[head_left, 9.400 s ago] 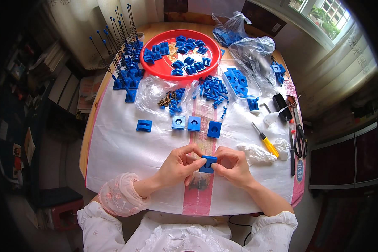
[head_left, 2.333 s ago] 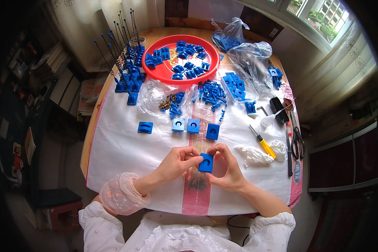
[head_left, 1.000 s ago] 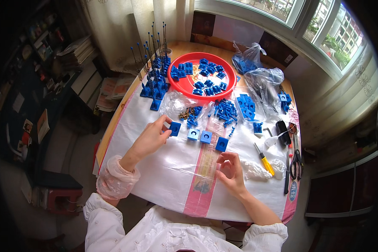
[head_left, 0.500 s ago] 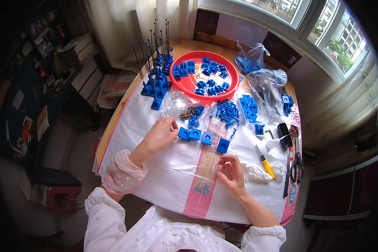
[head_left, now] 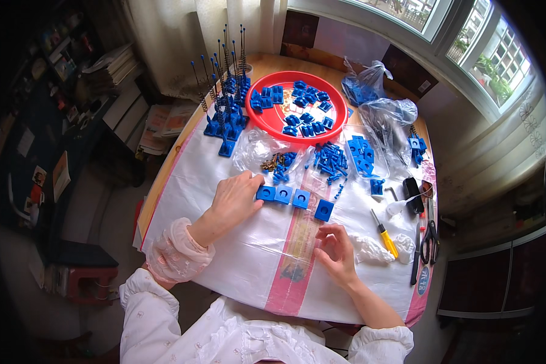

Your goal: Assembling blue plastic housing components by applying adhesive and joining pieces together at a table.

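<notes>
Four-sided blue plastic blocks, each with a round recess, stand in a row before me. My left hand point(head_left: 235, 197) has its thumb and fingertips closed at the left edge of the leftmost blue square block point(head_left: 266, 193). Beside that block are a second block point(head_left: 283, 194) and a third block point(head_left: 301, 198). A separate block point(head_left: 324, 210) sits further right and nearer. My right hand point(head_left: 335, 252) rests on the covered table just below it, fingers curled, thumb apart, nothing in its grasp.
Beyond the row lie blue pegs point(head_left: 330, 162) and brass-coloured screws point(head_left: 275, 162). A red tray point(head_left: 253, 123) holds blue parts. Upright springs on blue bases point(head_left: 226, 147) stand far left. On the right are a yellow-handled screwdriver point(head_left: 387, 242) and scissors point(head_left: 429, 244).
My left hand has shifted slightly right and closed at the leftmost block, which now sits closer against its neighbour. My right hand stays nearly in place.
</notes>
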### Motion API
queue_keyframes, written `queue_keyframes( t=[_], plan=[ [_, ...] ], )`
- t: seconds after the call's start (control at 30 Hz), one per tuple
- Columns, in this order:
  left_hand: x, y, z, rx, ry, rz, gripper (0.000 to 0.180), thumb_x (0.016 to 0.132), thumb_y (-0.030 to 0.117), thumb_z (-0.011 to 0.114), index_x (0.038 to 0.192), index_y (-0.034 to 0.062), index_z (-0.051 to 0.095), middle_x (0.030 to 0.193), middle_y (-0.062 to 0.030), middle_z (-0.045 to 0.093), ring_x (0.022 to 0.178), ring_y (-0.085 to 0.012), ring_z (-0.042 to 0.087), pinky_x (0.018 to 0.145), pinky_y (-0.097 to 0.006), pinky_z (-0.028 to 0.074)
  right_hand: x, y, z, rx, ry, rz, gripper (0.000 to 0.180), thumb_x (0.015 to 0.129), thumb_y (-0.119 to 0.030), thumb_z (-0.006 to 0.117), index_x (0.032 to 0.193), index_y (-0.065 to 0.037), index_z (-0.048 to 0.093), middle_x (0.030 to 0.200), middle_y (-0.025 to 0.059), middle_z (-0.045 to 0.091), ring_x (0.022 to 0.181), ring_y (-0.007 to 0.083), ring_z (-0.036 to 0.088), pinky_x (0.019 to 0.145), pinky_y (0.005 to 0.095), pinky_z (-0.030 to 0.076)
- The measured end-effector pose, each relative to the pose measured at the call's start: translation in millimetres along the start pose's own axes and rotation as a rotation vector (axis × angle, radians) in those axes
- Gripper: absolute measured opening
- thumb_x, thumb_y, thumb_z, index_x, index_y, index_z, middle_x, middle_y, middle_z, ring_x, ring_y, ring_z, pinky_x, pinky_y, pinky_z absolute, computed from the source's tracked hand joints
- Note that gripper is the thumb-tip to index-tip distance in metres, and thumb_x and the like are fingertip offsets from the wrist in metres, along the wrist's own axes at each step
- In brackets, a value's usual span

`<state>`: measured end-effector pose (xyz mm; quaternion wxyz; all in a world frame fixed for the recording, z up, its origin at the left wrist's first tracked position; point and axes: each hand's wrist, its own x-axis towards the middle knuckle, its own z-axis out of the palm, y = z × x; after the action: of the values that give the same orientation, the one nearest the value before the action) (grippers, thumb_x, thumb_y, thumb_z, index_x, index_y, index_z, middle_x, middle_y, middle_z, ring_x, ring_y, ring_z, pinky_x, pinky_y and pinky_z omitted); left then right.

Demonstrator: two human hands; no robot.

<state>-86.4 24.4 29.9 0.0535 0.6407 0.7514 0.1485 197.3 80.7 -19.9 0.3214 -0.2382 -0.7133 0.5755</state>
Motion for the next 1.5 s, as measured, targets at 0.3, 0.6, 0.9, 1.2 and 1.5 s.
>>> queue_keyframes(
  t=[0.3, 0.6, 0.9, 1.2, 1.5],
  plan=[
    [-7.3, 1.4, 15.2, 0.033, 0.106, -0.118, 0.039, 0.072, 0.028, 0.082, 0.091, 0.0020, 0.060, 0.089, -0.0120, 0.062, 0.076, -0.0308, 0.066, 0.066, -0.041, 0.053, -0.4, 1.3, -0.1, -0.006, -0.016, 0.016, 0.038, 0.077, -0.002, 0.067, 0.113, -0.002, 0.054, 0.105, 0.0062, 0.056, 0.097, 0.0156, 0.056, 0.080, 0.0273, 0.043],
    [-15.3, -1.2, 5.6, 0.003, 0.095, -0.092, 0.043, 0.075, 0.035, 0.081, 0.089, 0.0012, 0.058, 0.085, -0.0123, 0.061, 0.076, -0.0300, 0.068, 0.065, -0.039, 0.054, 0.1, 4.4, -1.8, -0.026, -0.025, 0.009, 0.034, 0.076, -0.002, 0.066, 0.109, -0.002, 0.056, 0.104, 0.0065, 0.056, 0.096, 0.0158, 0.056, 0.080, 0.0273, 0.043],
    [-14.1, -50.2, -12.0, -0.069, 0.151, -0.251, 0.030, 0.083, 0.023, 0.075, 0.100, 0.0005, 0.063, 0.091, -0.0146, 0.065, 0.081, -0.0323, 0.066, 0.072, -0.039, 0.053, 0.6, 2.0, -0.3, -0.026, -0.014, 0.015, 0.034, 0.076, -0.002, 0.066, 0.108, -0.001, 0.056, 0.103, 0.0070, 0.056, 0.095, 0.0163, 0.056, 0.080, 0.0273, 0.042],
    [-19.3, -36.3, -9.2, -0.147, 0.009, -0.123, 0.032, 0.074, 0.015, 0.081, 0.099, 0.0019, 0.066, 0.099, -0.0115, 0.060, 0.091, -0.0290, 0.064, 0.081, -0.037, 0.052, 0.9, -2.4, 2.5, -0.084, 0.014, -0.034, 0.027, 0.076, 0.000, 0.065, 0.102, -0.001, 0.060, 0.093, 0.0072, 0.059, 0.084, 0.0167, 0.055, 0.075, 0.0284, 0.044],
    [-26.6, -19.3, -29.0, -0.669, -0.161, -0.061, 0.025, 0.081, 0.007, 0.075, 0.104, -0.0005, 0.065, 0.096, -0.0087, 0.068, 0.083, -0.0125, 0.064, 0.070, -0.026, 0.052, 4.4, -29.0, -0.8, -0.336, 0.079, -0.244, 0.027, 0.074, 0.008, 0.065, 0.099, -0.001, 0.061, 0.091, 0.0099, 0.060, 0.080, 0.0203, 0.058, 0.067, 0.0296, 0.046]
  ],
)
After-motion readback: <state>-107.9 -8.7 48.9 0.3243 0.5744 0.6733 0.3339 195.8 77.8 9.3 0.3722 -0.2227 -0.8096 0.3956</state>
